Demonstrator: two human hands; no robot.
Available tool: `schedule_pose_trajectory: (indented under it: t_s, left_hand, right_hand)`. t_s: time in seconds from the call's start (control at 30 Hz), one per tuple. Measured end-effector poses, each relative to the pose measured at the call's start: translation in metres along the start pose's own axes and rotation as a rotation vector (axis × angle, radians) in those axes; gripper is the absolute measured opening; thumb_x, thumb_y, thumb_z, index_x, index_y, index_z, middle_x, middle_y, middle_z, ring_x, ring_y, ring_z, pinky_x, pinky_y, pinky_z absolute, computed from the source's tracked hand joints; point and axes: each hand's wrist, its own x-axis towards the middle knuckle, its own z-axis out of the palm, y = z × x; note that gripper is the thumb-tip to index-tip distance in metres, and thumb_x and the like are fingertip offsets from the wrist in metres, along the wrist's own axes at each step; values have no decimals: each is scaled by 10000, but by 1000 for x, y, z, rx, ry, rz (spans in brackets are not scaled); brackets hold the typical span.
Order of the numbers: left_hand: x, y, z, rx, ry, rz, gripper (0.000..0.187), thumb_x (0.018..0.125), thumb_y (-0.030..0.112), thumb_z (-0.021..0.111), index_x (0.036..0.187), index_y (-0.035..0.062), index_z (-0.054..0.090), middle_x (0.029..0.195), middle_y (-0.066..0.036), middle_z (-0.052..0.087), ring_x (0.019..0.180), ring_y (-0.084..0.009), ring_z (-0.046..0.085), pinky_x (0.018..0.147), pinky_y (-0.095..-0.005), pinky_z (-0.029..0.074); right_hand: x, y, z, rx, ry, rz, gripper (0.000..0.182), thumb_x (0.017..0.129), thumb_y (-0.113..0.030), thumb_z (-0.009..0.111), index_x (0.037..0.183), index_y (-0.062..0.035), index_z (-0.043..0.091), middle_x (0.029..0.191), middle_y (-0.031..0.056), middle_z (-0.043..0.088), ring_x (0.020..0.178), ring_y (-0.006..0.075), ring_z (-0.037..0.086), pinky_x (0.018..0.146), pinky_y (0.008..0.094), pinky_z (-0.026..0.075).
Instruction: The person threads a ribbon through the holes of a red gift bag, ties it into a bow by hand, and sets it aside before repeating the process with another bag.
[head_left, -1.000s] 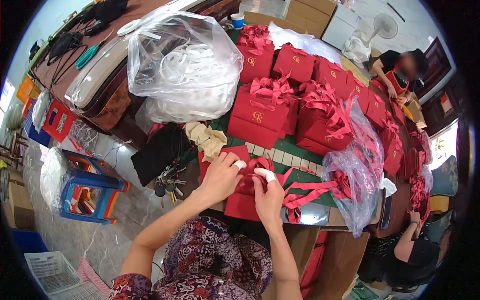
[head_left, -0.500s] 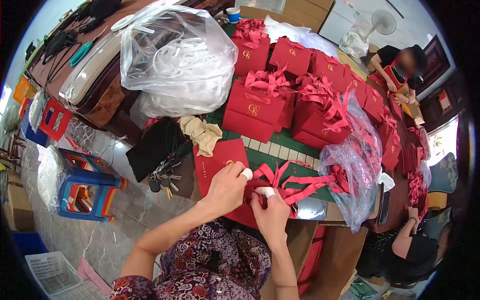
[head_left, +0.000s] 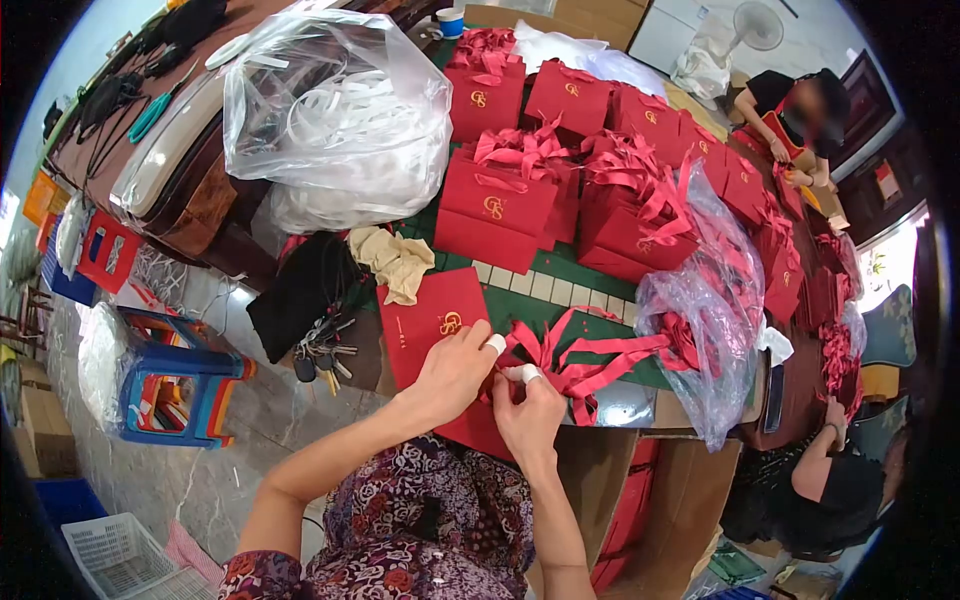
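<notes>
A red paper bag (head_left: 435,300) with a gold logo lies flat at the table's front edge. My left hand (head_left: 458,372) is closed over its right part, with white tape round one finger; what it pinches is too small to make out. Close to its right, my right hand (head_left: 528,408), also with a taped finger, is closed on the end of a red ribbon (head_left: 545,345). The fingertips partly hide the ribbon and the bag's edge. More red ribbon (head_left: 625,350) runs right to a clear plastic bag (head_left: 700,320).
Finished-looking red bags (head_left: 497,205) stand behind. A plastic sack of white ribbon (head_left: 350,130) is at the back left, crumpled paper (head_left: 392,262) and keys (head_left: 325,350) nearer. Stacked stools (head_left: 180,375) stand left. Two people (head_left: 800,110) sit on the right.
The view has shifted slightly. My left hand has moved a little off the gold logo, which now shows more fully. My right hand has turned slightly and sits nearer the left one.
</notes>
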Motion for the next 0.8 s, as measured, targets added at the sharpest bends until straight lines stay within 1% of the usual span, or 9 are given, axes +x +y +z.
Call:
schedule_pose_trajectory:
  t_s: [0.2,0.37,0.43,0.57,0.63,0.67,0.73,0.77,0.8]
  left_hand:
    - [2,4,-6,-128,-148,-94,245,762,20,642,989,-7,555,927,-179,584,783,-414,632,641,-488,517]
    - [2,4,-5,-158,-155,-158,194,805,34,625,981,-22,565,881,-212,623,799,-436,633,673,-503,515]
    - [1,4,-6,-174,-154,-183,175,824,37,616,980,-27,569,877,-220,631,806,-440,632,681,-503,515]
    - [-3,8,-3,-211,-115,-178,140,866,42,595,981,-33,570,886,-215,638,807,-437,635,678,-495,507]
    - [-4,7,2,-207,-88,-164,131,873,43,593,980,-29,568,881,-211,642,803,-432,637,674,-490,506]
    - [-5,5,2,-279,-46,-186,137,872,55,612,977,-20,566,861,-203,642,787,-421,640,667,-479,505]
    - [-6,1,2,-353,-5,-212,147,870,67,632,974,-11,563,841,-195,642,771,-410,643,659,-468,505]
    - [-5,-1,2,-392,10,-199,185,854,95,669,970,-2,562,822,-185,639,748,-391,644,647,-449,505]
    - [-4,-2,0,-432,28,-187,226,838,123,706,967,8,560,802,-175,637,725,-372,645,635,-430,506]
  right_hand:
    - [-1,2,1,8,-9,81,148,830,-161,714,881,-24,687,820,165,701,729,330,685,648,411,523]
    - [1,-3,4,40,-3,157,169,821,-172,728,875,-18,684,803,158,704,700,324,682,622,406,519]
    - [-1,0,11,50,134,6,182,808,-178,747,869,-19,683,769,152,694,680,330,674,610,399,513]
    - [-6,-3,12,-67,34,81,202,806,-168,759,907,-14,675,800,163,689,710,341,672,629,400,516]
    - [-7,1,13,-111,71,-113,210,823,-146,751,973,-23,669,858,168,685,772,349,670,669,409,520]
    - [-7,1,11,-111,70,-114,210,823,-146,751,973,-23,669,858,168,685,772,349,670,669,409,520]
    - [-8,-5,1,15,-16,42,228,852,-121,723,1054,-35,665,942,186,676,841,351,669,728,414,525]
    - [-8,-6,-2,15,-18,40,228,852,-121,723,1054,-35,665,942,186,676,841,351,669,728,414,525]
    - [-9,-7,-6,73,12,15,208,859,-93,718,1051,-29,671,925,161,670,812,305,673,715,377,526]
